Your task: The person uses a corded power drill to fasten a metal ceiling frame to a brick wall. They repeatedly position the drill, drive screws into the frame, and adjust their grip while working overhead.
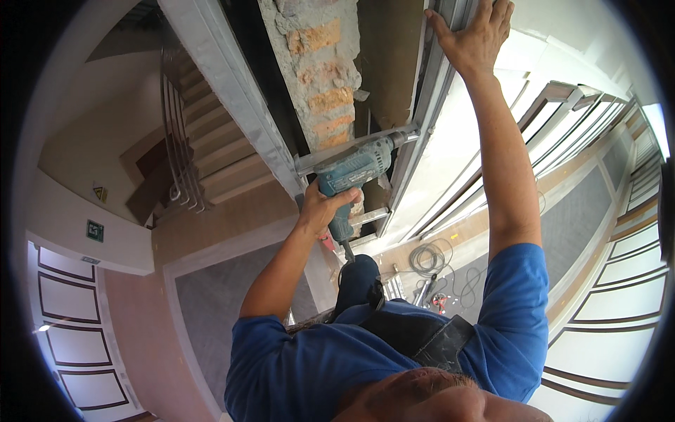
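Observation:
A teal power drill (358,165) is gripped by its handle in my left hand (323,209), with the fingers wrapped round it. The drill points right, and its chuck end meets an upright grey metal profile (411,165); the tip of the bit is too small to make out. From the base of the handle a cord leads down toward my leg. Higher up, my right hand (478,39) lies against the upper part of the same profile, thumb and fingers spread. Behind the drill, a metal crosspiece (309,163) spans toward the left-hand frame member.
Rough brick and mortar (320,70) shows between the profiles. A wide grey frame member (232,91) slants along the left, beside stairs with a metal handrail (172,133). Coiled cable (430,259) and loose tools lie on the floor below. Railings (562,105) stand at right.

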### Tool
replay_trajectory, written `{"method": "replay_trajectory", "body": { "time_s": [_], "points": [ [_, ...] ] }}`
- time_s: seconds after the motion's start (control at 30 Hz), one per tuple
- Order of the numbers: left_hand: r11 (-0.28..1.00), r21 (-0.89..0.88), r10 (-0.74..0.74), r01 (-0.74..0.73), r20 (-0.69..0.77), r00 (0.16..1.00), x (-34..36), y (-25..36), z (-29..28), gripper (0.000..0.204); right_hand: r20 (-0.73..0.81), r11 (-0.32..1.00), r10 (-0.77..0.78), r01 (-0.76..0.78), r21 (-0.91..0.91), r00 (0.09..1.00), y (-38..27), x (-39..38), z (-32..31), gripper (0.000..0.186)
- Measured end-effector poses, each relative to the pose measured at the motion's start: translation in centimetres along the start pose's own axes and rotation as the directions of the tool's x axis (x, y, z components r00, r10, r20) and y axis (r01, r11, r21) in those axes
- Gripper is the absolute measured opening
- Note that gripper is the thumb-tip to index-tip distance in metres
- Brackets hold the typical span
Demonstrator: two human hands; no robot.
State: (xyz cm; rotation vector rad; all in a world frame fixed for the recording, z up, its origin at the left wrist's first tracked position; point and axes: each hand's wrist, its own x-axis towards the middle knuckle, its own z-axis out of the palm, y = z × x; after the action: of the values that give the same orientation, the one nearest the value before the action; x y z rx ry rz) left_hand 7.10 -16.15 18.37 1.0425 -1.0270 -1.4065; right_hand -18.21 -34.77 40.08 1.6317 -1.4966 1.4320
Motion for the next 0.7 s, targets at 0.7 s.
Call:
{"method": "replay_trajectory", "body": {
  "time_s": [0.7],
  "points": [
    [0.999,0.045,-0.001,0.004,-0.052,0.999,-0.23,0.27,0.48,0.037,0.005,1.000,-0.027,0.027,0.005,1.000,0.50,0.03,0.18,0.121]
  ]
}}
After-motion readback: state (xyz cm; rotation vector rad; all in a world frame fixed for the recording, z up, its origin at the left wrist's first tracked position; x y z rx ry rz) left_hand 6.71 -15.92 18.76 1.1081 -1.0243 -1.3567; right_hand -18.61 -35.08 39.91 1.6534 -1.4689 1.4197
